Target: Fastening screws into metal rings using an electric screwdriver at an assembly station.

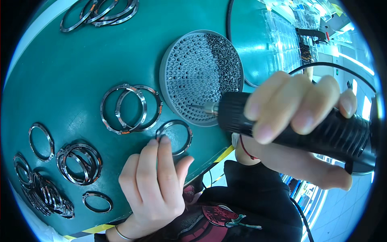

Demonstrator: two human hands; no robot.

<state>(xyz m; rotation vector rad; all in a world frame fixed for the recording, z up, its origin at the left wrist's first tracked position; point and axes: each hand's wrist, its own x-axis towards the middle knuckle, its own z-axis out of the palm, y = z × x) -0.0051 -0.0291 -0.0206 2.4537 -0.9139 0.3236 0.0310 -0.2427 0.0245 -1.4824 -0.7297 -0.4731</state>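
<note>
My right hand (298,109) is wrapped around a black electric screwdriver (258,117), its bit pointing left over the near edge of a round grey screw tray (177,66). Small screws sit in the tray's many holes, and loose dark screws (225,60) are heaped along its right side. My left hand (155,177) has its index and middle fingertips pressed on the left edge of a thin metal ring (190,139) on the table. The thumb lies close to that ring's near edge. Just beyond, two overlapping rings (104,111) with orange marks lie flat.
More rings lie in a small stack (98,167), a larger pile (46,193) at the near left, and a far group (109,18). Single rings (51,147) are scattered on the green table mat (80,64). A black cable (229,20) runs past the tray. Clear plastic trays (278,40) stand at right.
</note>
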